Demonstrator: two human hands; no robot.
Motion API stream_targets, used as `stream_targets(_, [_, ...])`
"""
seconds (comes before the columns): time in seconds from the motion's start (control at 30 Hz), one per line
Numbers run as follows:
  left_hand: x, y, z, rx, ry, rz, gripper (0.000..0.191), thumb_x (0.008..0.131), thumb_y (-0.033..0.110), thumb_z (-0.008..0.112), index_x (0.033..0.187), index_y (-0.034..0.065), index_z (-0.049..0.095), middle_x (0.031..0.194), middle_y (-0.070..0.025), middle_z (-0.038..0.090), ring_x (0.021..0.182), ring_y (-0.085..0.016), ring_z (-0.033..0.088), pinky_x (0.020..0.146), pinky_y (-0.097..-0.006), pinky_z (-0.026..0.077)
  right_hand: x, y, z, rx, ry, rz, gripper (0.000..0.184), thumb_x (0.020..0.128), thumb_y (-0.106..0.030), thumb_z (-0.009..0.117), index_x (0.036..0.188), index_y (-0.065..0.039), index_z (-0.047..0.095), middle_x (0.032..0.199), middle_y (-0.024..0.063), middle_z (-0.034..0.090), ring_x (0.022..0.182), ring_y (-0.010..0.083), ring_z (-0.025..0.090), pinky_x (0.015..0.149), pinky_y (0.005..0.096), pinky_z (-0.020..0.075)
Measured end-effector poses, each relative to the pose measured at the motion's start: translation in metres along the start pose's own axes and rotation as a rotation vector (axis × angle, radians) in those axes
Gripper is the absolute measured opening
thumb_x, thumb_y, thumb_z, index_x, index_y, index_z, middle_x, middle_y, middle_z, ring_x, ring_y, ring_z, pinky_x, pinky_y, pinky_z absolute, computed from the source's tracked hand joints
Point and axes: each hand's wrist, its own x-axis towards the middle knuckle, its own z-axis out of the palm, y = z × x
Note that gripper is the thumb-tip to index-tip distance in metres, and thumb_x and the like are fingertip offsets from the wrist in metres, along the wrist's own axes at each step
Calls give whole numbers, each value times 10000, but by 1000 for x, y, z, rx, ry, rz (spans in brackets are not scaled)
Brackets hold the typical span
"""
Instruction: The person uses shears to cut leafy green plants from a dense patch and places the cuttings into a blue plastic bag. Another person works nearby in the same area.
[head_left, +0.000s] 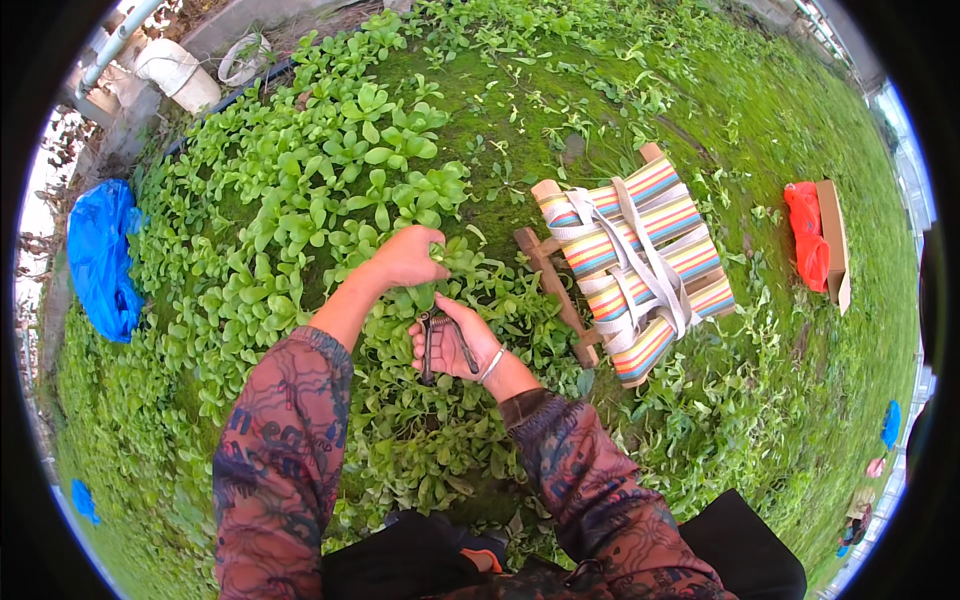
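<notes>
Low leafy green plants (285, 202) grow thickly in front of me and to the left. My left hand (409, 256) is closed around the leaves of one plant, with green showing between thumb and fingers. Just below it, my right hand (454, 341) holds a pair of hand pruners (427, 352), dark handles across the palm and a coiled spring between them. The tip of the pruners lies close under the leaves by my left hand; the blades are mostly hidden.
A folding stool with a striped woven seat (637, 262) and wooden legs stands close on the right. Beyond it lie a red plastic bag (806, 236) and a cardboard box (834, 244). A blue plastic bag (105, 259) is at far left, near a white pipe (178, 73).
</notes>
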Motion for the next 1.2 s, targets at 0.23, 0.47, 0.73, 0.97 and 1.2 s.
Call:
stream_targets(0.23, [-13, -19, -7, -260, 139, -23, 226, 684, 125, 749, 805, 39, 578, 662, -42, 570, 712, -195, 593, 689, -342, 474, -12, 21, 6, -30, 34, 5, 588, 929, -547, 494, 936, 28, 619, 808, 134, 666, 734, 276, 681, 789, 484, 573])
stream_targets(0.47, [-27, -15, -9, -69, -68, -7, 325, 703, 122, 776, 1008, 45, 691, 782, -56, 669, 733, -221, 610, 763, -348, 491, -10, 24, 15, -95, 103, -36, 569, 938, -566, 467, 821, -26, 606, 647, 49, 592, 532, 200, 583, 553, 350, 520])
stream_targets(0.73, [-67, -8, -78, -784, 108, -240, 309, 806, 160, 748, 1085, 67, 653, 916, -86, 703, 719, -142, 667, 631, -257, 539, -57, 35, 28, -288, 98, -70, 554, 981, -537, 387, 835, -46, 598, 648, 51, 605, 543, 185, 600, 550, 341, 532])
stream_targets(0.97, [-152, -9, -99, -401, 17, -252, 223, 743, 91, 787, 907, 76, 636, 922, -57, 694, 819, -144, 649, 852, -317, 523, -87, 73, 39, -378, -7, 147, 552, 985, -524, 397, 819, -34, 589, 598, 37, 561, 486, 171, 578, 480, 330, 531])
stream_targets(1.2, [-160, -4, -44, -103, -260, 24, 617, 684, 67, 671, 1293, 103, 577, 1201, -147, 647, 1098, -332, 615, 1000, -388, 467, -67, 94, 28, -292, 240, 16, 562, 965, -553, 419, 818, -40, 595, 644, 43, 584, 527, 188, 599, 533, 352, 554])
